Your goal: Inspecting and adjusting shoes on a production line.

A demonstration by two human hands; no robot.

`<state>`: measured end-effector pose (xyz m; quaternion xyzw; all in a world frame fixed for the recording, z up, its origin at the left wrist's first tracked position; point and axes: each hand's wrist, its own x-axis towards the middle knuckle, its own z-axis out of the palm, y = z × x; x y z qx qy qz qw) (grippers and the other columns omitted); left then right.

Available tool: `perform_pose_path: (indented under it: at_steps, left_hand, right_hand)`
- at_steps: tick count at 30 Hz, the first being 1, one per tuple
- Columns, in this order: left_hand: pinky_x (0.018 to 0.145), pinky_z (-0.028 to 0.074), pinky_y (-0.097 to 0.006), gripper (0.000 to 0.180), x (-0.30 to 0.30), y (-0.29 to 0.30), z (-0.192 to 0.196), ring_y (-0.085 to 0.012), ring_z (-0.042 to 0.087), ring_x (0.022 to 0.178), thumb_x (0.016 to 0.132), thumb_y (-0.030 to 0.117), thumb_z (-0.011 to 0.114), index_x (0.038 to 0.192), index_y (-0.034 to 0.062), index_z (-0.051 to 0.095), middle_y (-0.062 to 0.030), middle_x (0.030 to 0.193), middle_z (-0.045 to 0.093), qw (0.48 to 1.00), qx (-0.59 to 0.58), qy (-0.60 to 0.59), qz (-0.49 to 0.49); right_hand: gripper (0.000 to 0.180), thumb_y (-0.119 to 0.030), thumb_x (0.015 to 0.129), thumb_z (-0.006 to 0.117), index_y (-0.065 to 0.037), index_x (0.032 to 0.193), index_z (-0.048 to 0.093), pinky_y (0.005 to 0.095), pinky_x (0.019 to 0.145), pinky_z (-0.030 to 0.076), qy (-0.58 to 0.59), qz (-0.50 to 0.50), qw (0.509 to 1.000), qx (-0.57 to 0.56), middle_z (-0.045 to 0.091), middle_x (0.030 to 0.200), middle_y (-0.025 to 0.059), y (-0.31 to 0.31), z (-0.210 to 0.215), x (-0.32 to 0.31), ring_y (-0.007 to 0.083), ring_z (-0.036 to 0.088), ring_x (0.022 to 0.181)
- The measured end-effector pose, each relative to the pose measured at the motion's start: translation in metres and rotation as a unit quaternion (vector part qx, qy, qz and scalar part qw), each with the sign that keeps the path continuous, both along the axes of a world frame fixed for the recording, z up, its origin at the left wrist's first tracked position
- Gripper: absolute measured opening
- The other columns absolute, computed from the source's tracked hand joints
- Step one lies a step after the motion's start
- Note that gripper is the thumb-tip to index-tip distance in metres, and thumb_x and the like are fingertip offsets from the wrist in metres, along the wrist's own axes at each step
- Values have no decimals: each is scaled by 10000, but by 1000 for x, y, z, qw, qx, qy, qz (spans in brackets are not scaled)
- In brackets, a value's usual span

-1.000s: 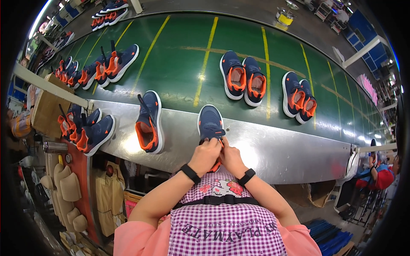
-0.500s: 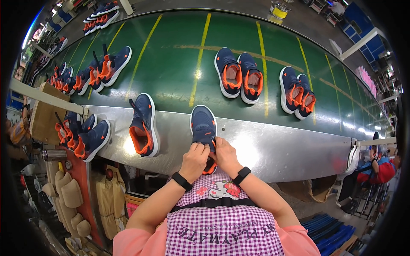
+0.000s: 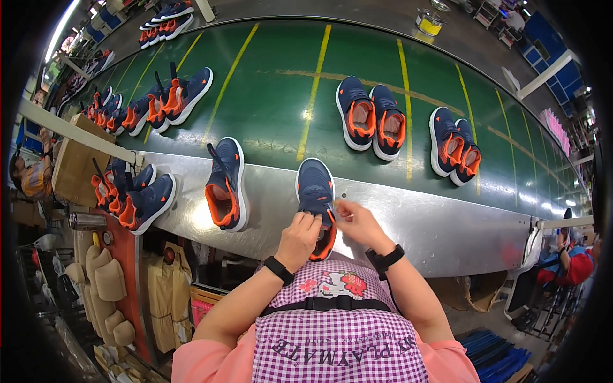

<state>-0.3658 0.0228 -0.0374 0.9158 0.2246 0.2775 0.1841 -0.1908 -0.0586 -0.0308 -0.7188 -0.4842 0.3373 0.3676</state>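
A navy sneaker (image 3: 315,184) with orange lining and white sole lies in front of me on the metal ledge, toe pointing away. My left hand (image 3: 300,241) is closed on the sneaker's upper at the tongue and opening. Just right of the sneaker, apart from its side, is my right hand (image 3: 361,225). Its fingers are curled together, and whether anything small is between them I cannot make out. To the left, a matching single sneaker (image 3: 227,182) rests on the ledge with its strap standing up.
Behind the metal ledge (image 3: 408,220) runs a green conveyor belt (image 3: 271,96) with yellow lines. Two pairs of sneakers (image 3: 388,124) stand on it at right, several more (image 3: 188,96) at left. A sneaker cluster (image 3: 150,201) sits on the ledge's left end, below a white bar (image 3: 83,133).
My right hand has come off the sneaker and moved right. My left hand stays on it. The whole view has shifted slightly, so everything appears further right.
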Motion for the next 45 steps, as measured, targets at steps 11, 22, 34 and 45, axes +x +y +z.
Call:
perform_pose_path:
  at_steps: [11,22,34,45]
  left_hand:
    - [733,493,-334,312,0,5,10,-252,550,852,752,57,579,1048,-38,592,-104,945,559,999,33,3,-24]
    - [628,448,-314,389,-8,0,11,-194,475,715,753,109,573,1128,199,624,-36,754,406,992,97,80,-14]
    - [752,472,-334,291,-5,11,10,-211,569,885,740,81,606,1025,25,630,-50,951,582,995,61,34,-69]
    - [714,483,-322,317,-7,16,10,-192,557,836,724,93,586,1029,21,628,-50,929,582,992,71,68,-79]
  right_hand:
    - [250,-251,926,563,-30,1035,605,203,563,434,153,-34,988,0,569,730,-2,60,42,-7,46,511,614]
    - [233,-103,866,642,13,1068,624,203,513,470,229,-81,967,-72,587,668,4,52,45,-1,49,532,568]
    - [196,-94,872,633,-6,1047,624,190,518,452,304,-116,944,-53,589,682,-10,43,26,7,45,526,554]
    - [191,-104,878,632,-28,1053,621,175,536,463,386,-167,907,-26,612,722,-10,15,-7,-4,39,534,567]
